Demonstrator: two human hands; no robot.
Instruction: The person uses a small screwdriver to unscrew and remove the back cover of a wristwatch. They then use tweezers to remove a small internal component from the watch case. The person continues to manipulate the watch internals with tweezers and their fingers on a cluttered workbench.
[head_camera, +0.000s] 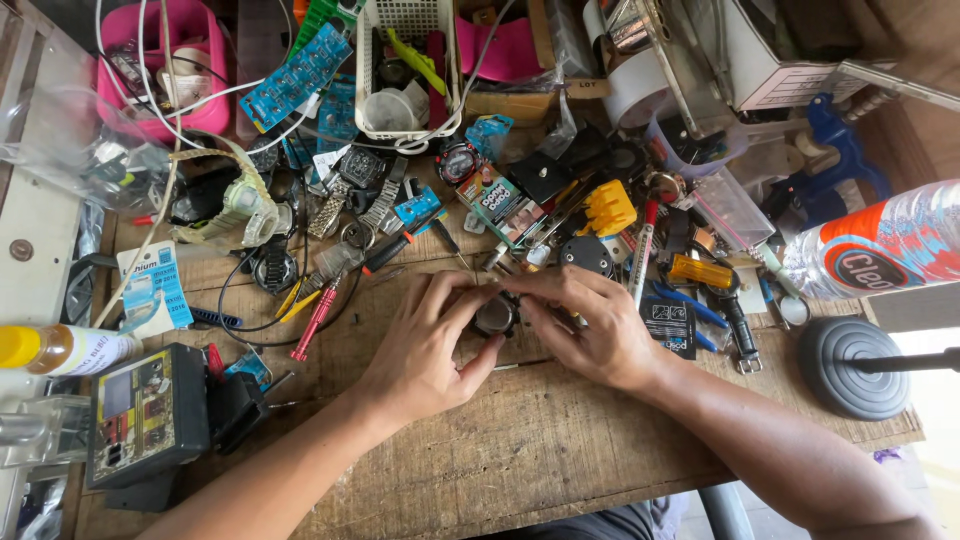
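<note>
Round dark watch case (494, 316), mid-bench on the worn wooden table (520, 440), pinched steady between the curled fingers of the left hand (425, 345) and right hand (590, 325), both closed on it; red-handled tool (318, 318) left, yellow block (609, 207) beyond, black round base (853, 365) right.

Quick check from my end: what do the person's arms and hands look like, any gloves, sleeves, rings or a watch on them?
Both arms are bare from the lower edge of the picture to the wrists: no sleeves show. The left hand and the right hand wear no gloves. No rings show on the fingers, and neither wrist carries a watch or band. Nails look short and unpainted.
</note>
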